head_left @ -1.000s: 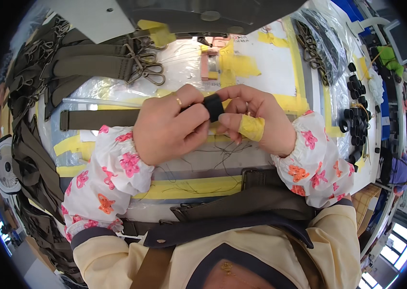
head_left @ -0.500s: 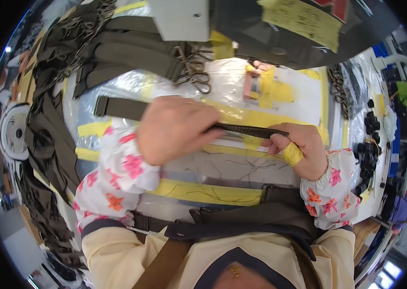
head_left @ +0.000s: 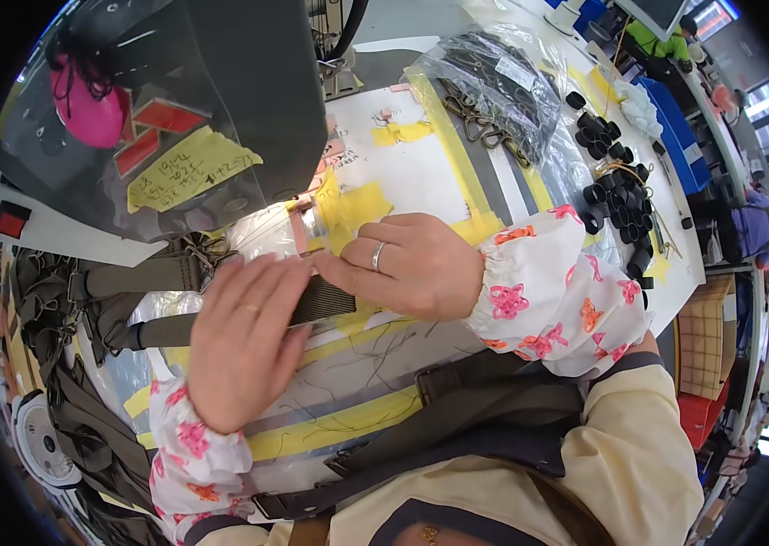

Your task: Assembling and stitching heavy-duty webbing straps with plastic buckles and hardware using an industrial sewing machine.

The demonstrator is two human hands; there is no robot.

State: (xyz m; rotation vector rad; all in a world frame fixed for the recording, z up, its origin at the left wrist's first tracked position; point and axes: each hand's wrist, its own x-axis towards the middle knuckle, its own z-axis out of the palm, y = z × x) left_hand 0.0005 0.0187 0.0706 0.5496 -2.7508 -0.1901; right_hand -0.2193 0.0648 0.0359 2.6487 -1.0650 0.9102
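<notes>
A dark olive webbing strap (head_left: 328, 302) lies across the work surface, its ribbed end showing between my hands. My left hand (head_left: 252, 341) is over the strap, long fingers on its far side and thumb on its near side, gripping it. Knuckles up, my right hand (head_left: 416, 268) is curled, with its fingertips pinched at the strap's far edge close to the left fingertips. It wears a ring. What lies under the fingertips is partly hidden. Just beyond the hands is a machine's lit work spot with a small pink block (head_left: 299, 232).
A dark machine head (head_left: 248, 118) with a taped yellow note overhangs the far left. More straps with metal hooks (head_left: 134, 280) pile at left, beside a white fan (head_left: 43, 441). Hooks in a plastic bag (head_left: 502, 82) and black rings (head_left: 621, 200) lie right. Straps (head_left: 502, 409) rest near me.
The view has swung to the right. My hands have come closer together, and the strap, earlier stretched edge-on between them, now shows its flat ribbed face nearer the machine.
</notes>
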